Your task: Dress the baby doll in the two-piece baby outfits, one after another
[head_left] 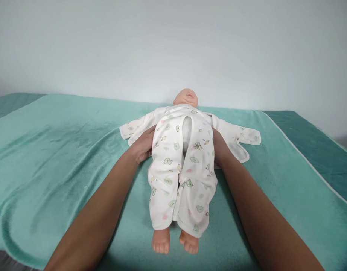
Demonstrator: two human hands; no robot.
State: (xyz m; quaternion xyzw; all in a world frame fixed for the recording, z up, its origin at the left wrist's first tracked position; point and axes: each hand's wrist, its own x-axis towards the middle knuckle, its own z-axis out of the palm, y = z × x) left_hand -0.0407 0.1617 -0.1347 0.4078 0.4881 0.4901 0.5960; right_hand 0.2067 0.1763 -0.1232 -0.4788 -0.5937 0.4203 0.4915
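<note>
A baby doll [186,98] lies on its back, its head at the far end and its bare feet [161,241] toward me. White patterned baby trousers [168,180] cover its legs, with an opening at the crotch. Under its body a matching baby top [232,135] is spread out, a sleeve to either side. My left hand [145,146] is at the left hip, partly curled against the trousers' side, its fingertips tucked out of sight. At the opposite hip, my right hand [219,147] reaches behind the trousers, and its fingers are hidden.
A light green blanket [63,135] with some folds on the left lies beneath the doll. Darker green cloth [309,150] shows at the right side and far left. Behind the far edge stands a plain pale wall [173,45], close to the doll's head.
</note>
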